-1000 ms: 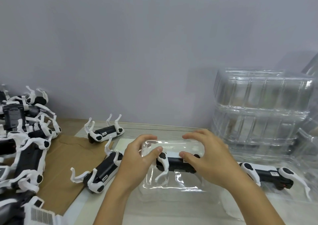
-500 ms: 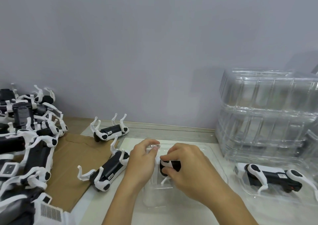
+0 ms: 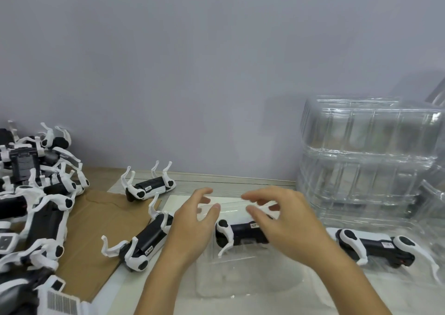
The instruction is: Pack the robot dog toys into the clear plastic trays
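Progress early: 1 dog (image 3: 243,233) lies in tray (image 3: 240,278) under both hands, another (image 3: 375,247) trayed at right. 2 loose dogs and pile (image 3: 31,194) wait left. Left hand (image 3: 192,228) and right hand (image 3: 286,223) spread wide, holding nothing. Tray stack (image 3: 368,160) crowds right; front edge free
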A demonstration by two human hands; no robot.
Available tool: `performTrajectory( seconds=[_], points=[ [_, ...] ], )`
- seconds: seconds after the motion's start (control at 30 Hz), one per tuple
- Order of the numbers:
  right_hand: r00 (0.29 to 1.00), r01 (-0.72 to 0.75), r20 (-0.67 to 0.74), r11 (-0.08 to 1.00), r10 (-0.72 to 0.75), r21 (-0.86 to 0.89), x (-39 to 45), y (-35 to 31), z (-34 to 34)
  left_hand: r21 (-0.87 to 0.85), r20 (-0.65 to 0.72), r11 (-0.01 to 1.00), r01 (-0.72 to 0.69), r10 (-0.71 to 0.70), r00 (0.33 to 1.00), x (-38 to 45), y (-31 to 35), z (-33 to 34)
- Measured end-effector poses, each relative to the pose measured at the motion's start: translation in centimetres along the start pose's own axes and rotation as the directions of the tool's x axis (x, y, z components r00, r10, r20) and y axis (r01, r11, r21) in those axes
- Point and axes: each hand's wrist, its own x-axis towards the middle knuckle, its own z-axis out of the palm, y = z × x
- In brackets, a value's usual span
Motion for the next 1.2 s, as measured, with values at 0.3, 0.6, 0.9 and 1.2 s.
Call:
performTrajectory(
  seconds=[0.3,0.6,0.9,1.2],
  points=[
    [0.984,-0.085,-0.151,0.994,0.095,0.07,0.2,1.8,-3.4,0.46,0.402,0.822,-0.335,0.143,0.904,-1.9,3.5,1.4],
    [0.99,-0.143,-0.009,0.989,0.143,-0.04,0.0,2.3,-2.5,0.598,0.368,0.723,-0.347,0.137,0.92,-2.0,2.5,1.8],
    [0.979,-0.197,-0.049,0.98,0.198,0.009,0.4,1.5,-2.2,0.588,0.241,0.668,-0.455,0.392,0.888,-1.6,3.6,1.3],
    [0.982,-0.126,-0.124,0.986,0.14,0.111,0.6,1.4,-1.5,0.622,0.223,0.642,-0.448,0.404,0.887,-1.6,3.8,1.2]
  ],
)
